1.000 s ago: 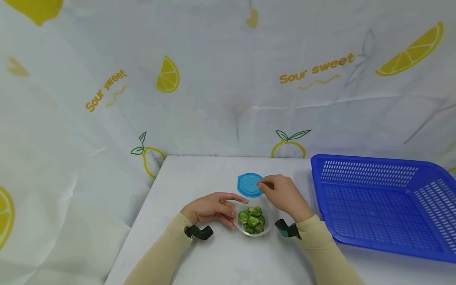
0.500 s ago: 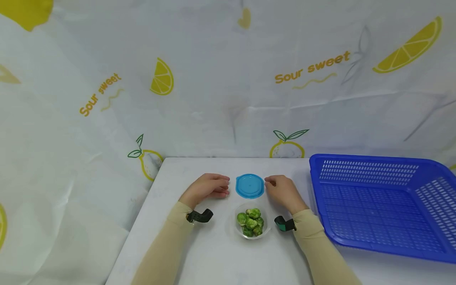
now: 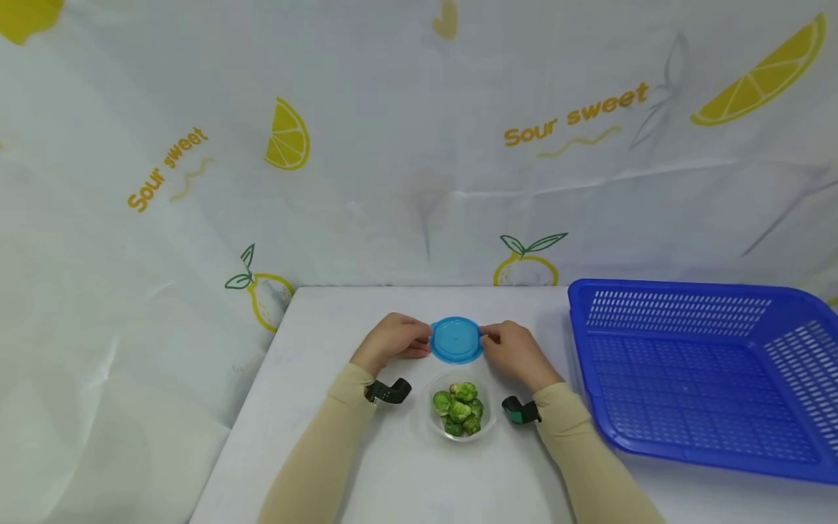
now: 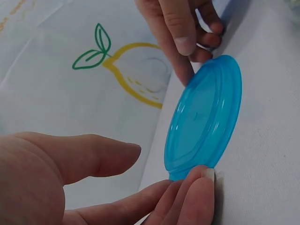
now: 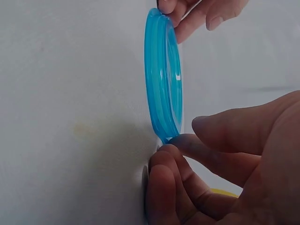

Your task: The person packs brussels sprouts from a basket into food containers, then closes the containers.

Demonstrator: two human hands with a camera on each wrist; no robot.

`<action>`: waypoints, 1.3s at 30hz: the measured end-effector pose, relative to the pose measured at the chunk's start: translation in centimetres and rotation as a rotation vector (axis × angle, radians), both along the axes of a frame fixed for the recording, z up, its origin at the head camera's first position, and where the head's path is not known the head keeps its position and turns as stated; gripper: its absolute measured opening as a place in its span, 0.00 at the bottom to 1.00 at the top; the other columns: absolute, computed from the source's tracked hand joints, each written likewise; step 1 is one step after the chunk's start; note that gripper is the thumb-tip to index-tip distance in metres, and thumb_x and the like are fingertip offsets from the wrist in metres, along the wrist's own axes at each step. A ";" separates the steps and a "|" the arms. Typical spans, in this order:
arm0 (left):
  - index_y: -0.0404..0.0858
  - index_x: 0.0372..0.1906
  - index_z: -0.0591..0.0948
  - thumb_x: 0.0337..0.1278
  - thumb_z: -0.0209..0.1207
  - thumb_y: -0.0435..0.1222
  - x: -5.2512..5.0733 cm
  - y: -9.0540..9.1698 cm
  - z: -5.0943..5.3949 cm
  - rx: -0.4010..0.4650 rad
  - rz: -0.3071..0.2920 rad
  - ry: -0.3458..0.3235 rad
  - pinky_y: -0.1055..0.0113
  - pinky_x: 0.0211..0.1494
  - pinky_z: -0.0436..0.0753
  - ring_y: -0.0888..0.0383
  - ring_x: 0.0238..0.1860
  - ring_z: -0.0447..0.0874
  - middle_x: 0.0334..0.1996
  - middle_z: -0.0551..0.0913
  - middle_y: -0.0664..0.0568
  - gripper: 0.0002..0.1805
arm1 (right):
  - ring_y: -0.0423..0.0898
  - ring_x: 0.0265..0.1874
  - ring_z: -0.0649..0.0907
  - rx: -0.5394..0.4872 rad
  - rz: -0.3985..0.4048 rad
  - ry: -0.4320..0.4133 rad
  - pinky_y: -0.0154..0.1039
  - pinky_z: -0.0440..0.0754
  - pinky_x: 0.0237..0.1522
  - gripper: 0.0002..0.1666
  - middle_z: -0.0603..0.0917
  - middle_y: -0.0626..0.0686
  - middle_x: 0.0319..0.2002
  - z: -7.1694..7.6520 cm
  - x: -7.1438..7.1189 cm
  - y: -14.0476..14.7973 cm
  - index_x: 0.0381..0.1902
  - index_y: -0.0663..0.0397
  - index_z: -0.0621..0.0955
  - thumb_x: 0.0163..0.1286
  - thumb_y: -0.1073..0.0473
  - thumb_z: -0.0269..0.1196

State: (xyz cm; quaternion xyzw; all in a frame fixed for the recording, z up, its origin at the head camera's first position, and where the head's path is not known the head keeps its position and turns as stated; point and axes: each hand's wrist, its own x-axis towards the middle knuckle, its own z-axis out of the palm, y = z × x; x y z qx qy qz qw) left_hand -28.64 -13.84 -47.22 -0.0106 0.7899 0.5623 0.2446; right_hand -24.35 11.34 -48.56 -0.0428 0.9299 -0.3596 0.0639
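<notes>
A round blue lid (image 3: 456,340) with small tabs lies between my two hands on the white table. On its left edge rest the fingertips of my left hand (image 3: 397,336); the thumb (image 4: 103,157) is held apart from the lid in the left wrist view. My right hand (image 3: 517,353) touches the opposite edge with its index fingertip, other fingers bent, and the thumb (image 5: 229,129) stands off the lid in the right wrist view. Nearer to me is a clear round bowl (image 3: 487,424) holding several Brussels sprouts (image 3: 460,410), without a lid on it.
A large blue plastic basket (image 3: 700,393) stands on the right side of the table (image 3: 419,480). Behind the table hangs a white sheet (image 3: 386,204) printed with lemons and lettering. Each wrist wears a black strap mount, the left one (image 3: 389,391) near the bowl.
My left hand has left the bowl's side and moved forward to the lid's left edge. The right hand stays by the lid's right edge, now touching it. Bowl and basket stay in place.
</notes>
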 end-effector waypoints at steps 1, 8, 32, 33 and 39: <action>0.28 0.60 0.85 0.73 0.63 0.39 0.1 0.0 0.0 0.002 0.005 -0.002 0.64 0.54 0.94 0.56 0.44 0.92 0.48 0.90 0.40 0.21 | 0.63 0.59 0.86 0.003 0.001 0.003 0.62 0.86 0.63 0.22 0.87 0.66 0.55 0.1 0.0 0.0 0.66 0.63 0.85 0.82 0.59 0.58; 0.26 0.53 0.88 0.70 0.62 0.35 0.3 0.3 0.3 0.034 0.038 -0.043 0.63 0.54 0.95 0.58 0.38 0.92 0.43 0.91 0.41 0.17 | 0.66 0.66 0.83 -0.015 -0.025 0.000 0.64 0.84 0.68 0.21 0.88 0.66 0.60 0.2 0.0 -0.4 0.63 0.62 0.87 0.81 0.60 0.59; 0.33 0.61 0.87 0.75 0.62 0.32 1.7 0.1 3.8 0.147 0.138 -0.004 0.62 0.55 0.95 0.59 0.38 0.93 0.51 0.91 0.41 0.16 | 0.58 0.52 0.90 -0.150 -0.190 0.205 0.56 0.92 0.54 0.18 0.91 0.61 0.54 2.2 1.8 -1.0 0.63 0.54 0.87 0.81 0.62 0.61; 0.34 0.61 0.87 0.75 0.63 0.33 2.0 0.1 4.0 0.149 0.135 0.013 0.63 0.53 0.95 0.60 0.38 0.93 0.49 0.91 0.41 0.15 | 0.58 0.52 0.90 -0.163 -0.198 0.224 0.56 0.92 0.53 0.17 0.91 0.61 0.54 2.6 2.2 -1.0 0.63 0.54 0.87 0.81 0.62 0.62; 0.34 0.59 0.87 0.74 0.64 0.32 4.2 -0.1 5.2 0.179 0.117 0.090 0.67 0.49 0.95 0.60 0.39 0.94 0.46 0.91 0.42 0.14 | 0.56 0.50 0.90 -0.243 -0.225 0.286 0.54 0.92 0.53 0.18 0.91 0.60 0.51 4.6 4.3 -0.7 0.64 0.53 0.86 0.79 0.63 0.65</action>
